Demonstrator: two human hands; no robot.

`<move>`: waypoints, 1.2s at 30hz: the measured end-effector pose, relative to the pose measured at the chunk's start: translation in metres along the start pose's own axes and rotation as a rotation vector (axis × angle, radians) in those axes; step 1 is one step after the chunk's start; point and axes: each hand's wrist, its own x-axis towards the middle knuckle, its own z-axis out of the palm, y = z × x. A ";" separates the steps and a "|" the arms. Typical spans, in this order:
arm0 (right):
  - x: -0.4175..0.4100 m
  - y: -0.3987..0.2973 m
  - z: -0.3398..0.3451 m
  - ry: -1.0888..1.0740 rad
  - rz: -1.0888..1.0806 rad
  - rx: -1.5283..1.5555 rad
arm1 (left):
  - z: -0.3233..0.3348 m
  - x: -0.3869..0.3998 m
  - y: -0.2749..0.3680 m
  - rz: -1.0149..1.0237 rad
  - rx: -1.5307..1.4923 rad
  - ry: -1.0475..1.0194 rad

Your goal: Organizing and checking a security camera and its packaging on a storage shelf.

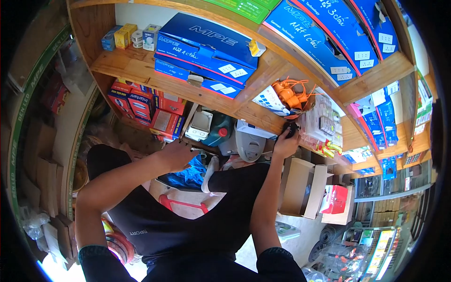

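My left hand (179, 155) is over the lower shelf, above a bin holding a blue plastic bag (190, 174); whether its fingers hold anything is hard to tell. My right hand (287, 142) grips a small black object (289, 130) at the edge of the wooden shelf. Just above it, orange plastic sockets with cords (290, 93) lie in a shelf compartment, beside stacked small clear packs (322, 121). Between my hands stand white junction boxes (200, 125), a dark green jug with a red cap (218, 130) and a grey plastic appliance (250, 144).
Blue MPE boxes (208, 46) fill the shelf ahead, with red-and-blue cartons (141, 105) below left. An open cardboard box (297, 187) stands right of my knee. A red plastic frame (183, 204) shows between my legs. Another shelf (75, 155) runs along the left.
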 end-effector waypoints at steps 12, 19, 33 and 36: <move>-0.042 -0.069 0.014 -0.192 -0.409 0.336 | -0.008 0.001 0.009 -0.022 -0.047 -0.030; 0.000 -0.012 0.001 -0.066 -0.004 -0.076 | -0.011 -0.012 0.005 -0.039 -0.054 -0.005; -0.001 0.003 0.009 -0.114 -0.293 0.136 | -0.041 -0.026 -0.002 -0.128 -0.197 0.058; 0.001 0.006 0.004 0.013 -0.122 -0.034 | -0.046 -0.033 -0.010 -0.156 -0.178 0.065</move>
